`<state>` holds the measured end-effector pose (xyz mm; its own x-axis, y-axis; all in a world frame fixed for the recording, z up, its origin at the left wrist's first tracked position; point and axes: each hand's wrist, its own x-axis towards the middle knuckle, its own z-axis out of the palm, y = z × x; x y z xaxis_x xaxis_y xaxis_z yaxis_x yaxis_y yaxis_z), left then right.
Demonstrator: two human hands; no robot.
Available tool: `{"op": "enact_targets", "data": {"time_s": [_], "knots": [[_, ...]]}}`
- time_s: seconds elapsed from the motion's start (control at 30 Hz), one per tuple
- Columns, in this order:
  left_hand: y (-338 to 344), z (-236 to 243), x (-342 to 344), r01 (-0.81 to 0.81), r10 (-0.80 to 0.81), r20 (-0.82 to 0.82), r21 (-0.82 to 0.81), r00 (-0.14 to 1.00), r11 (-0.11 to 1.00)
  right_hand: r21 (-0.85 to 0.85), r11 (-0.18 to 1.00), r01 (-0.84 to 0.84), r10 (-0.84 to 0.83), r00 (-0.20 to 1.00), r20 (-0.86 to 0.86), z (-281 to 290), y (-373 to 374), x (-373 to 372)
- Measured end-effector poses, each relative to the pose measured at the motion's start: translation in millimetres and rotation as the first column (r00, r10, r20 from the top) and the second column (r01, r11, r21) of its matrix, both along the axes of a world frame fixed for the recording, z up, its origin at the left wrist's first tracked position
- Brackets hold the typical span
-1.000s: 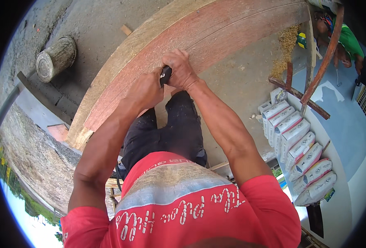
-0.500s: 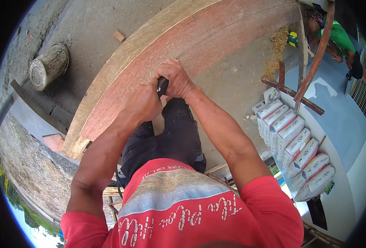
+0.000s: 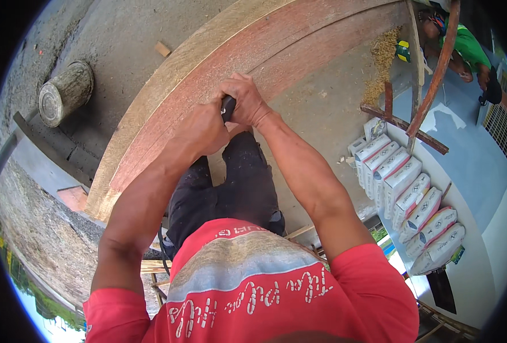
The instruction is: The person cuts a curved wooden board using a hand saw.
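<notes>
On the reddish plank (image 3: pixel 299 46), both hands had slid slightly toward the body. The left hand (image 3: pixel 205 128) and right hand (image 3: pixel 245 103) kept fingers clamped on the black tool handle (image 3: pixel 227 107).

Outdoor yard in bright daylight. Grey concrete floor (image 3: pixel 122 34), dusty. A log stump (image 3: pixel 64 94) stands near its left edge. Stacked white sacks (image 3: pixel 405 194) line a pale wall at right. Sawdust pile (image 3: pixel 382 63) near slanted reddish timber poles (image 3: pixel 433 74), upper right.
</notes>
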<state>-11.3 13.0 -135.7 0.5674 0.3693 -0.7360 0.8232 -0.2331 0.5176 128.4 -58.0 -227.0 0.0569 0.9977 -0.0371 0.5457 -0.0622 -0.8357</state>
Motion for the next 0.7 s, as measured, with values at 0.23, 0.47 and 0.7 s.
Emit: {"op": "enact_targets", "data": {"time_s": [0.23,0.47,0.7], "knots": [[-11.4,166.2,-84.5,-0.054,0.03,-0.145,-0.163,0.989,0.985,0.123,0.991,-0.057,0.077,0.983,-0.168,136.0,-29.2,-84.3],[1.5,62.8,-45.1,-0.004,-0.007,-0.103,-0.102,0.995,0.995,0.083,0.997,0.006,-0.001,0.998,-0.062,55.5,-9.5,-45.3],[-4.6,82.4,-50.6,-0.057,0.055,-0.031,-0.068,0.998,0.996,-0.001,0.998,-0.057,0.056,0.991,-0.118,69.3,-24.0,-57.8]]}}
